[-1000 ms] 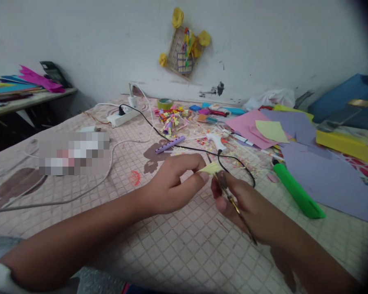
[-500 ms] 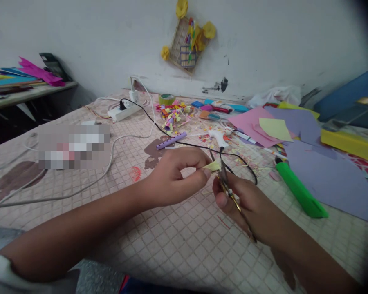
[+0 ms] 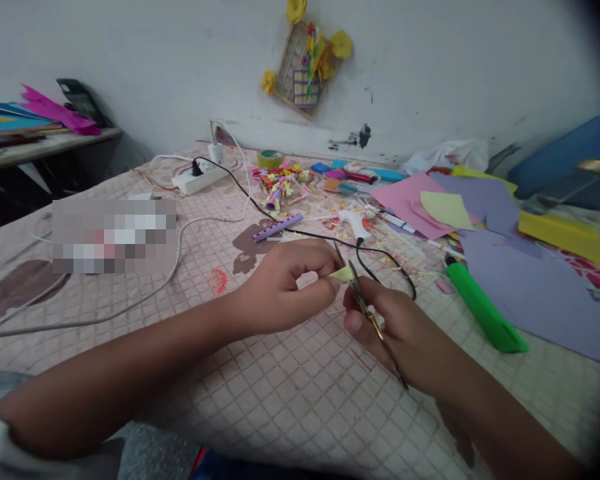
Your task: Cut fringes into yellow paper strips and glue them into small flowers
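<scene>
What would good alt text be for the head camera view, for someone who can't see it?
A person's left hand pinches a small piece of pale yellow paper between the open blades of scissors held in the right hand. Around them on a checked tablecloth lie a white glue gun, colourful paper scraps and lilac sheets.

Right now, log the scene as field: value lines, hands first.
left hand: the left hand pinches a small yellow paper piece
right hand: the right hand holds scissors, blades parted at that piece
beyond hands: dotted purple stick, white glue gun, pile of colourful scraps
right side: long green object, purple sheets, pink sheet
far edge: tape roll, white power strip
unclear: pixelated patch, left
</scene>
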A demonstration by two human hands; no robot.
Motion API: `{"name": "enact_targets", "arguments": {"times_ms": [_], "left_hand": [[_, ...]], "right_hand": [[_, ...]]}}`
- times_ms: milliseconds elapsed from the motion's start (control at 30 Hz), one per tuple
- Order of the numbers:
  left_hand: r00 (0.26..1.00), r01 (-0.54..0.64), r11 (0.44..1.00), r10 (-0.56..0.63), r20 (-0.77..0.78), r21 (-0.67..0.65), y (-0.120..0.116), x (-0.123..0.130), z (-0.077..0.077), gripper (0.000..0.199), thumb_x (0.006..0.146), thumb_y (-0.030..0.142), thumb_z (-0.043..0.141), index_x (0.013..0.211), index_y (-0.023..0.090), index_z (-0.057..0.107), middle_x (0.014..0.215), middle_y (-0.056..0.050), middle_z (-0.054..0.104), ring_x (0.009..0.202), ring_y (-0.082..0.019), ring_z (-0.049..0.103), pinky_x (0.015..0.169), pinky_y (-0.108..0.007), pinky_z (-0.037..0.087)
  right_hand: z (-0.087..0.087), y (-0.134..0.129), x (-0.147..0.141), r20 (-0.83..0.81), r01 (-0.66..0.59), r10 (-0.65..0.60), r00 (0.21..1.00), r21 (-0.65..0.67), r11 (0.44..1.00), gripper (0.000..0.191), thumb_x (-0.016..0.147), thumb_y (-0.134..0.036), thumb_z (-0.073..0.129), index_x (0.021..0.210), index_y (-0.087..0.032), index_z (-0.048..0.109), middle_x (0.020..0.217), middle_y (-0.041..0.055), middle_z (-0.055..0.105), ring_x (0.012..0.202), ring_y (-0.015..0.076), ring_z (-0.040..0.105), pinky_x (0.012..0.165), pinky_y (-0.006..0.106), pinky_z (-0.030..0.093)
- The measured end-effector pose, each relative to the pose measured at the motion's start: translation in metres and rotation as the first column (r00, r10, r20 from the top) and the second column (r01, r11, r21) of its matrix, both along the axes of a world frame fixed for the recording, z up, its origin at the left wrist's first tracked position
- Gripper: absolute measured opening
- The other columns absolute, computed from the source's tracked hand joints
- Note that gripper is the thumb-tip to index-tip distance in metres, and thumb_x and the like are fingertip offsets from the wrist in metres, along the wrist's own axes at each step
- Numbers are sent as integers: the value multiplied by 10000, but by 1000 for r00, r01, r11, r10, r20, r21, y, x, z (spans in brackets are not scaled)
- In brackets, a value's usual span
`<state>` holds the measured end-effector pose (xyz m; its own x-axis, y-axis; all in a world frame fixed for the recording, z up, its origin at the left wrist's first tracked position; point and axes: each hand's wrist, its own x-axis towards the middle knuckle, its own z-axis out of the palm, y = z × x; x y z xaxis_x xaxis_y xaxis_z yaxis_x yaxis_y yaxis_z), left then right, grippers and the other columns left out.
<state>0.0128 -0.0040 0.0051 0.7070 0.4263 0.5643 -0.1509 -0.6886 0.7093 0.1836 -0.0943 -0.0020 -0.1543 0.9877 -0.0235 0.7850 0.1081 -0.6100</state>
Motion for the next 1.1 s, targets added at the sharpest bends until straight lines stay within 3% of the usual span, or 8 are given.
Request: {"name": "enact_targets", "arguments": {"times_ms": [1100], "left_hand": [[999,-33,998,33,-4,-51,4,2,-4,213,774,108,471,563,139,465,665,-10,544,648,-93,503,620,-229,415]], "right_hand": [[-10,3,1,90,46,-46,995,6,999,326,843,-537,475,787,-216,486,683,6,580,628,168,537,566,263,383]]}}
